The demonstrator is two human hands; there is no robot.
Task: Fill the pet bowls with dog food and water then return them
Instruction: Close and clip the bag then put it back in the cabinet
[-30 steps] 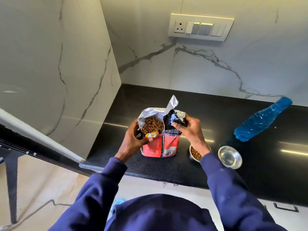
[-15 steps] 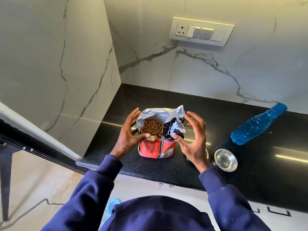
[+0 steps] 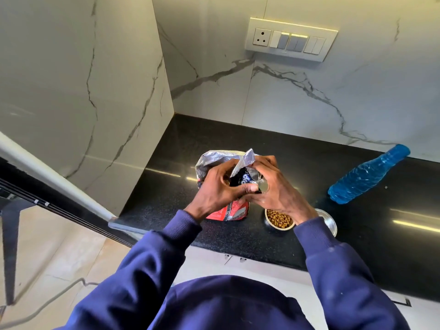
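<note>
My fingers (image 3: 265, 163) are curled tight on the crumpled foil mouth of the dog food bag (image 3: 234, 211). My left hand (image 3: 212, 191) and right hand (image 3: 276, 191) meet over the top and pinch the flap between them. The bag stands upright on the black surface (image 3: 166, 186), near the corner of the marble walls. Just to its right, under my right wrist, sits the food bowl (image 3: 282, 228) with brown kibble (image 3: 278, 216) in it. A steel bowl (image 3: 331, 222) sits beside that, mostly hidden by my sleeve, so I cannot tell whether it holds water. A blue water bottle (image 3: 369, 175) lies on its side further right, well apart from the bowls.

I judge the bag soft and crinkly, with its loose weight low down. The foil will likely spring open unless creased firmly, and the slick film could slip, so I take it at the top edge and fold. The bowls look light, rigid and smooth. Each wants a hold at the rim, kept level, since kibble or water would spill at a tilt.
</note>
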